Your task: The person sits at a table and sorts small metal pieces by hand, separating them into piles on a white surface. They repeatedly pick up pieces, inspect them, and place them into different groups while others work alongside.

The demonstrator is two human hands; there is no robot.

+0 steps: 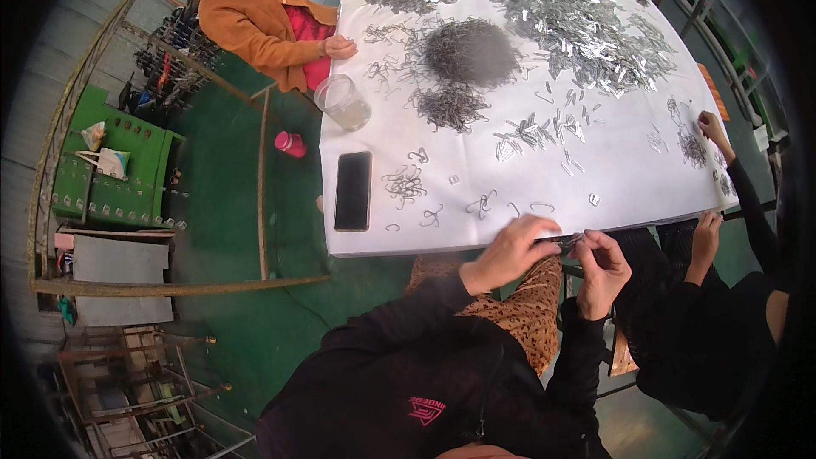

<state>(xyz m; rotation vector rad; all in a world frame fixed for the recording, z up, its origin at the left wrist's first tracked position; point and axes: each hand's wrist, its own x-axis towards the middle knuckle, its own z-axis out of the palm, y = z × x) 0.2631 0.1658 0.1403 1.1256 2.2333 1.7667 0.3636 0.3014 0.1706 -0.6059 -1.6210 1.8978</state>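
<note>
Head view: right hand (602, 265) pinches a metal piece (574, 241) by the near edge of the surface (463, 238); left hand (514, 251) grip, we can't tell. Probably light, stiff, slippery; we'd take its ends.

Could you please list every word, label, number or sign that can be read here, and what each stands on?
Black jacket: pink lettering beside a pink logo; I am leaving its wording uncopied.
Pale packet on the green surface: any print is too small to read.
Pink container on the floor: any marking is too small to read.
Phone: dark screen, no text visible.
I can make out no other text.
</note>
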